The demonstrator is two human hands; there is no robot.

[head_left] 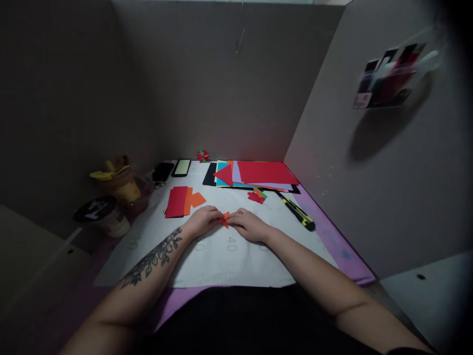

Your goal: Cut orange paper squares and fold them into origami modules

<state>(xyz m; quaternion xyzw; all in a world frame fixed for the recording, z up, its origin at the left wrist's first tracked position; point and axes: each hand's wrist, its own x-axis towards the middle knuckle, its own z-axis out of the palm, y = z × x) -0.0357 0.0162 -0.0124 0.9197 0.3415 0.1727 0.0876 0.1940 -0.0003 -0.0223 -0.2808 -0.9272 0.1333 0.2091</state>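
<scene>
A small folded piece of orange paper [225, 220] is between my two hands, low over the white sheet [214, 268]. My left hand [202, 220] pinches it from the left with closed fingers. From the other side, my right hand [249, 225] has its fingers closed on the same piece. The fingertips hide part of its folds. Beyond my left hand lie red paper strips [176, 201] and an orange paper square [198, 199]. Small red folded pieces [256, 197] rest past my right hand, with a green and an orange one touching them.
Coloured sheets [266, 173] are stacked at the back. A yellow-black utility knife [295, 211] lies on the right. A red-green paper star [203, 156] and a phone [181, 168] are at the back left. A lidded cup [105, 217] and a pot [123, 185] stand at the left edge.
</scene>
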